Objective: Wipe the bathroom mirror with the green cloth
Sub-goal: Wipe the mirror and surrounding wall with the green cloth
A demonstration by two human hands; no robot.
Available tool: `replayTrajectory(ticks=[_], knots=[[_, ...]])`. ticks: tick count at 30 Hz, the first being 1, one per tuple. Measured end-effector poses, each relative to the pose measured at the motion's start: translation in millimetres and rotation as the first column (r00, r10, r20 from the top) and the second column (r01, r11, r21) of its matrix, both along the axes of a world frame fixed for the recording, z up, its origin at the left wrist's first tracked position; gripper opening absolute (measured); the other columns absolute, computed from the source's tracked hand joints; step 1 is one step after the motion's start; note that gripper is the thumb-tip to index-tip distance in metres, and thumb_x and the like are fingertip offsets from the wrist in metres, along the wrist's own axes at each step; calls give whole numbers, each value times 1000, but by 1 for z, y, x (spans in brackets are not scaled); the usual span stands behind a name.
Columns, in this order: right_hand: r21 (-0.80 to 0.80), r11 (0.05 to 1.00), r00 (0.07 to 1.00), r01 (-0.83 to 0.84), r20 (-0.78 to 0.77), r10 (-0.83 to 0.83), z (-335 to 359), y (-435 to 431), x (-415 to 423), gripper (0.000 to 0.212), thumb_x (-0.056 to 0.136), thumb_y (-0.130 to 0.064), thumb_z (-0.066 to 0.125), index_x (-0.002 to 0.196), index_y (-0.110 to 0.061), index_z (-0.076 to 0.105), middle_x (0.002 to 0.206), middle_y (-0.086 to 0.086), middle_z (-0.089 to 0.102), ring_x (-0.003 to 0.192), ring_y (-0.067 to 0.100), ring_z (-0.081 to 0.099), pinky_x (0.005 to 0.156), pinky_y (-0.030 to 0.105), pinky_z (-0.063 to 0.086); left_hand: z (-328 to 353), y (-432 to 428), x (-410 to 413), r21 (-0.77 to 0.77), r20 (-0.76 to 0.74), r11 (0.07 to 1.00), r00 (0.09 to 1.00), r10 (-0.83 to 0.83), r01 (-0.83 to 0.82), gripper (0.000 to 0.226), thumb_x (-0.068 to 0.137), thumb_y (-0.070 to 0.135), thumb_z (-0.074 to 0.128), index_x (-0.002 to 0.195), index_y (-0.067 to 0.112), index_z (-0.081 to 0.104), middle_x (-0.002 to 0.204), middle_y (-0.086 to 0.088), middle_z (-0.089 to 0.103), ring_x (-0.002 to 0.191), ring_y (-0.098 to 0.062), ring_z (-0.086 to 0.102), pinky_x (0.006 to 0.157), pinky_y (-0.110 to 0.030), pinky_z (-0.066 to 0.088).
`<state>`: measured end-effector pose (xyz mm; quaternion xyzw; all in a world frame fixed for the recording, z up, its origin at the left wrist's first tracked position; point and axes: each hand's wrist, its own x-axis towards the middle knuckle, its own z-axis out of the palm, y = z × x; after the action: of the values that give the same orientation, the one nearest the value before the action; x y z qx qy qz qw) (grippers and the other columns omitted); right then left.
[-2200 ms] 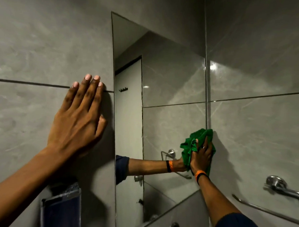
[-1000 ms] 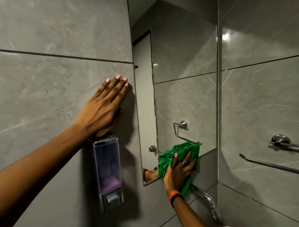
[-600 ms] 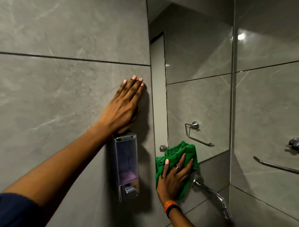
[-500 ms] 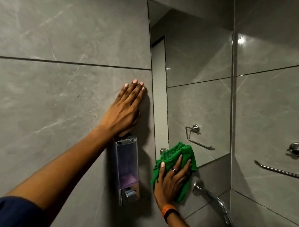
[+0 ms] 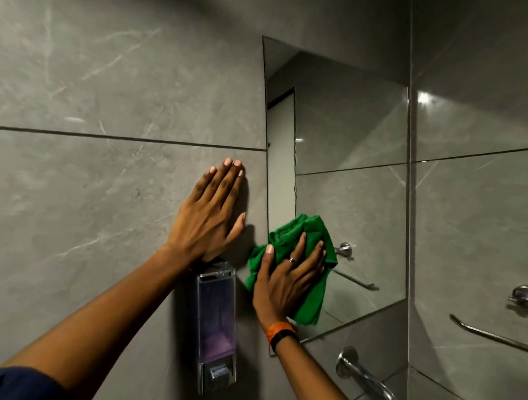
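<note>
Right hand [image 5: 286, 279]: spread flat, pinning the green cloth [image 5: 300, 240] against the mirror [image 5: 350, 143] at its lower near corner. Left hand [image 5: 213, 215]: open, palm braced on wall tile beside it, above the soap dispenser [image 5: 216, 324]. Progress: wiping under way; no smears discernible on glass above and beyond the cloth, so the remainder cannot be judged.
</note>
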<state>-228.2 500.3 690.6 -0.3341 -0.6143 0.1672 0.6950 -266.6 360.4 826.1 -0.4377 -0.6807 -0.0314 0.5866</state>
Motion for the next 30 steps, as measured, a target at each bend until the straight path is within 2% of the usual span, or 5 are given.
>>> replayTrajectory(ticks=[8, 15, 22, 30], knots=[[127, 992, 1000, -3, 17, 0, 90, 13, -2, 74, 96, -62, 34, 156, -19, 25, 164, 19, 18, 153, 37, 13, 123, 60, 16, 14, 3, -2, 68, -49, 996, 997, 52, -49, 76, 100, 52, 20, 155, 1, 9, 166, -18, 6, 154, -28, 1, 126, -43, 4], [239, 971, 1000, 13, -20, -8, 174, 23, -1, 73, 95, -61, 39, 154, -19, 29, 163, 19, 21, 151, 39, 16, 122, 60, 15, 59, -2, -5, 142, -81, 984, 989, 122, -110, 77, 99, 54, 21, 155, 2, 10, 165, -19, 9, 154, -31, 4, 126, -47, 12], [353, 936, 998, 8, -59, 14, 270, 30, -1, 71, 95, -60, 40, 152, -19, 34, 161, 21, 25, 150, 41, 20, 122, 60, 16, 95, 2, -6, 201, -122, 971, 980, 154, -128, 78, 97, 53, 25, 154, 0, 16, 164, -20, 14, 153, -33, 9, 125, -48, 13], [377, 924, 994, -58, -59, 87, 351, 30, -4, 71, 96, -58, 42, 154, -19, 29, 162, 21, 22, 150, 41, 19, 123, 59, 12, 103, 9, -9, 250, -160, 964, 977, 138, -95, 77, 99, 54, 21, 154, 0, 15, 164, -21, 15, 153, -33, 8, 125, -48, 14]])
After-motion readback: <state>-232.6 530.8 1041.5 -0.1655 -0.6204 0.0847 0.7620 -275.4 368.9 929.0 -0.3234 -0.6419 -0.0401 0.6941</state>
